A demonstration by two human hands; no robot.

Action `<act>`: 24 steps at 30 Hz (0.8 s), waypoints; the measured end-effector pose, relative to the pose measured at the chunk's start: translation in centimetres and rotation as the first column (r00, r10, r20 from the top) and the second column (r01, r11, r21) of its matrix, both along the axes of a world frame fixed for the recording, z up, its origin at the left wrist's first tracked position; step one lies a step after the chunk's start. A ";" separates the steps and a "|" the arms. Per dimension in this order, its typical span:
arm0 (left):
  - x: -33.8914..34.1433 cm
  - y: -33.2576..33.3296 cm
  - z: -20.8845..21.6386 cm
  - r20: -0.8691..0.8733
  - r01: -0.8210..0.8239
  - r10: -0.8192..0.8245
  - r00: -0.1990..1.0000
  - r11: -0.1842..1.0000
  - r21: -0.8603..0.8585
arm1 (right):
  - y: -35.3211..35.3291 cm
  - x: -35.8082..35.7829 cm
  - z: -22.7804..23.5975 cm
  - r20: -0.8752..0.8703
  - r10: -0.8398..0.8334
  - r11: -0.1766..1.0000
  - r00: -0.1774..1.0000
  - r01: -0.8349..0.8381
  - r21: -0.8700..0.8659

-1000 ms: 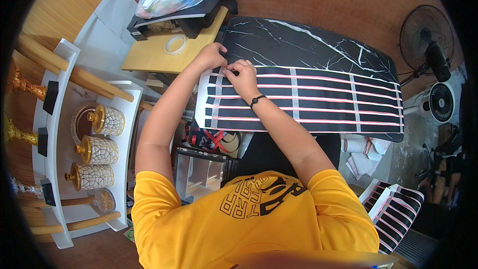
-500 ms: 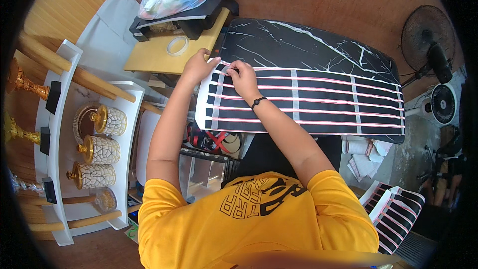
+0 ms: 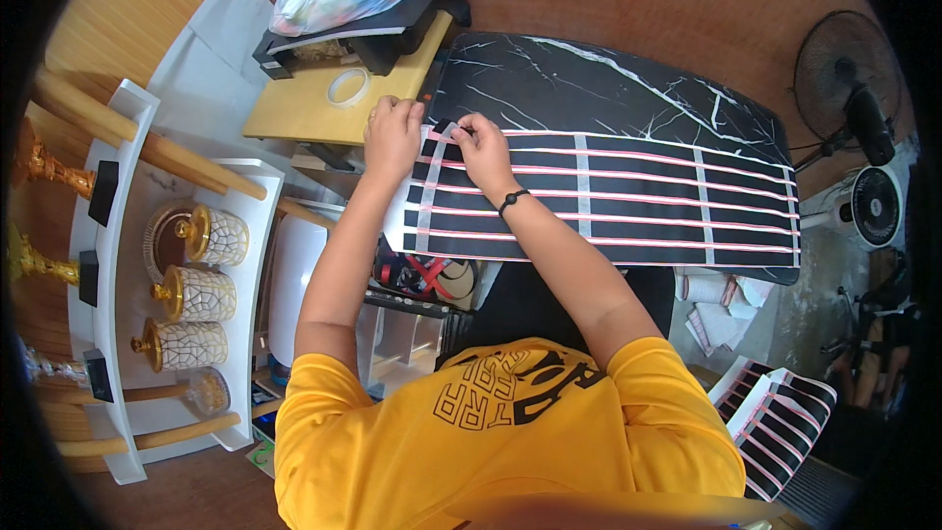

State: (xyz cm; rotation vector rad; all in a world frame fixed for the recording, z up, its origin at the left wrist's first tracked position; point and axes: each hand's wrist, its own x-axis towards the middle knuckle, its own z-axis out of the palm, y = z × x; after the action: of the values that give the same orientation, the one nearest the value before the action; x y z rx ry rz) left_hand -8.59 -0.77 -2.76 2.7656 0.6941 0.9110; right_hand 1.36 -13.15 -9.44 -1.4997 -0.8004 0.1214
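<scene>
The striped sheet (image 3: 643, 187) lay on the bench (image 3: 589, 79), from the frame's centre to its right, its long axis running sideways and dipping slightly rightward. Most of it stretched rightward from both hands, which met its upper-left corner. The right hand (image 3: 483, 151) was nearer the end tape (image 3: 428, 198), which crossed the stripes; its grip was pinched, apparently on the tape's upper end. The left hand (image 3: 394, 140) was just left, by the sheet's edge, its grip's hold impossible to tell.
</scene>
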 end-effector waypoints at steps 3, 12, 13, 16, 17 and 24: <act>0.2 -0.1 0.5 -0.101 0.068 -0.099 0.990 0.959 -0.276 | 0.0 -0.1 0.2 -0.099 0.039 0.999 0.994 -0.039 -0.003; -0.5 -1.6 0.7 -0.308 0.013 -0.116 0.944 0.948 -0.318 | -0.3 -0.1 0.2 -0.036 0.057 0.997 0.998 -0.055 0.062; -0.5 -1.8 0.7 -0.284 0.015 -0.103 0.953 0.955 -0.295 | -0.4 -0.1 0.3 -0.067 0.058 0.997 0.996 -0.055 0.052; -0.4 -2.0 0.9 -0.335 -0.074 -0.078 0.939 0.905 -0.420 | -0.6 -0.1 0.6 -0.016 0.023 0.999 1.000 -0.023 0.028; -0.3 -2.0 0.8 -0.354 -0.103 -0.084 0.931 0.873 -0.477 | -0.6 -0.1 0.6 -0.020 0.019 1.000 1.000 -0.019 0.009; -1.2 -1.2 -0.6 -0.294 -0.114 -0.114 0.949 0.746 -0.656 | 0.7 0.1 -0.9 0.255 -0.140 0.982 0.957 0.168 -0.091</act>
State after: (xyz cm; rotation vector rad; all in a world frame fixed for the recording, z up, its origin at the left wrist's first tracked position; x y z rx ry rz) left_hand -9.76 -1.94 -3.37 2.2448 0.8578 0.1283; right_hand 1.48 -12.48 -10.39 -1.6997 -0.8822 -0.1434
